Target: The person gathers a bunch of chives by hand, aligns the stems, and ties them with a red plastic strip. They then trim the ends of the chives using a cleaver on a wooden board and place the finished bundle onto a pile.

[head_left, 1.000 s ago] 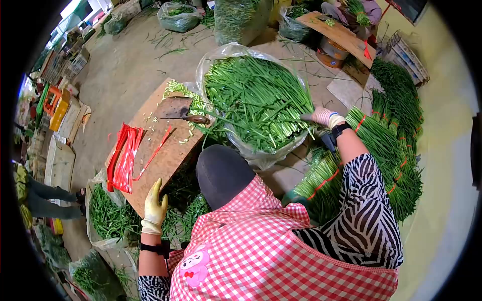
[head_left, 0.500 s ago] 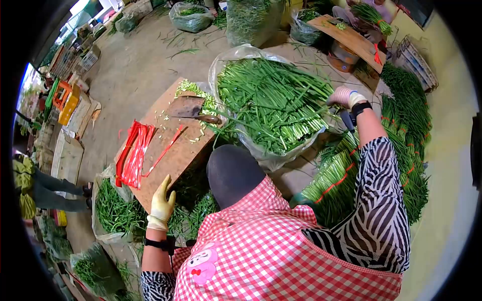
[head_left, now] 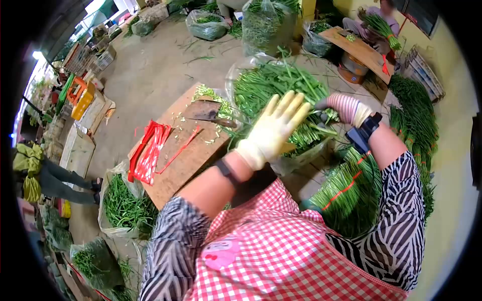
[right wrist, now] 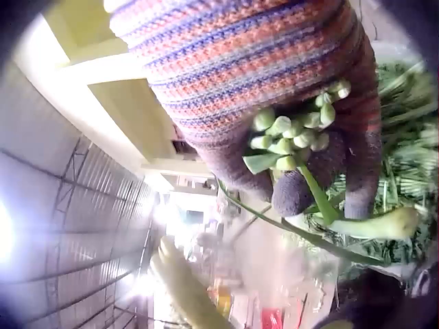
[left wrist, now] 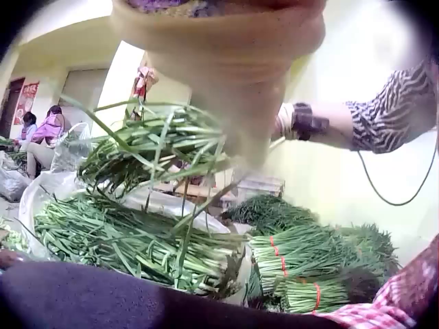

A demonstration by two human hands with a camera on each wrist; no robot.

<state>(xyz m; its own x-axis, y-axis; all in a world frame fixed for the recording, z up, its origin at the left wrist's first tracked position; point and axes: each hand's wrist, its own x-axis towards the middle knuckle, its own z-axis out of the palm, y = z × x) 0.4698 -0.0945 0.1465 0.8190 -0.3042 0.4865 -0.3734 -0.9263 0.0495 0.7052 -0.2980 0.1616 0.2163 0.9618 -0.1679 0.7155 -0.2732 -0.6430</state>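
My right hand (head_left: pixel 349 109), in a striped knit glove, grips a small bunch of green stalks above a plastic bag of loose green stalks (left wrist: pixel 130 240). The right wrist view shows the cut pale ends (right wrist: pixel 291 137) between its fingers, with one longer stalk bent below. My left hand (head_left: pixel 275 128), in a pale yellow glove, is held over the bag with fingers straight and spread, beside the bunch. Whether it touches the stalks is unclear. The bunch (left wrist: pixel 164 140) hangs over the bag in the left wrist view.
A board (head_left: pixel 175 170) at the left holds red ties (head_left: pixel 152 150), a broad-bladed knife (head_left: pixel 203 110) and chopped bits. Tied bundles (head_left: pixel 341 190) lie at the right. Another bag of greens (head_left: pixel 125 203) stands front left. A person sits at the back right; another stands far left.
My left hand has moved from beside the board up and right, over the bag. My right hand has lifted stalks from the bag's right side. The head view has shifted.
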